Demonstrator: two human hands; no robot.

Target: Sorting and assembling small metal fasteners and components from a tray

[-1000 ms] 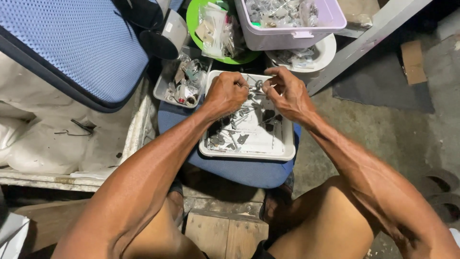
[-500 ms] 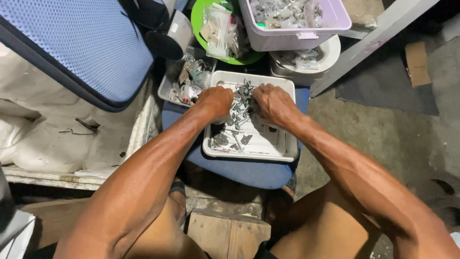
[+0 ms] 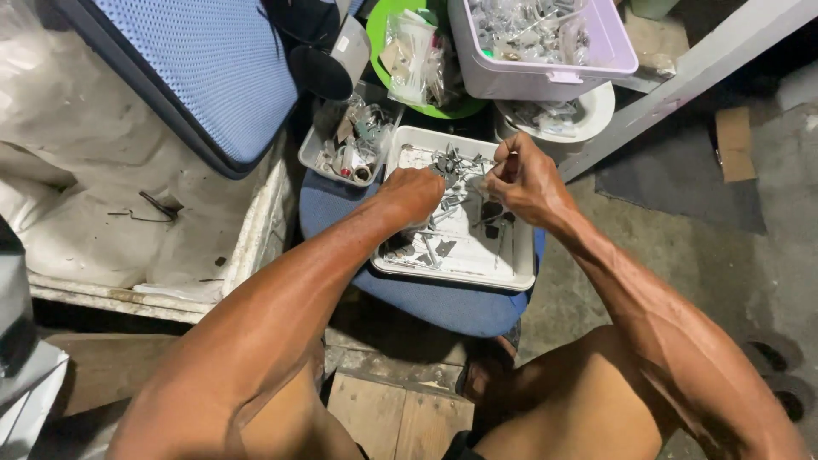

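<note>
Head view: small metal parts (image 3: 443, 217) lie heaped in our white tray (image 3: 511, 271) on a blue cushion (image 3: 443, 302); light, stiff, slippery, best pinched singly by the shank. Our left hand (image 3: 417, 194) is curled among them, our right hand (image 3: 524, 179) pinches one narrowly.

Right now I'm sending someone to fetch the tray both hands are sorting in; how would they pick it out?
Find the blue cushioned seat in the middle. On it lies a white rectangular tray of small metal parts, under the left hand and right hand. Unlike the lilac bin behind, it is shallow and white.
</note>
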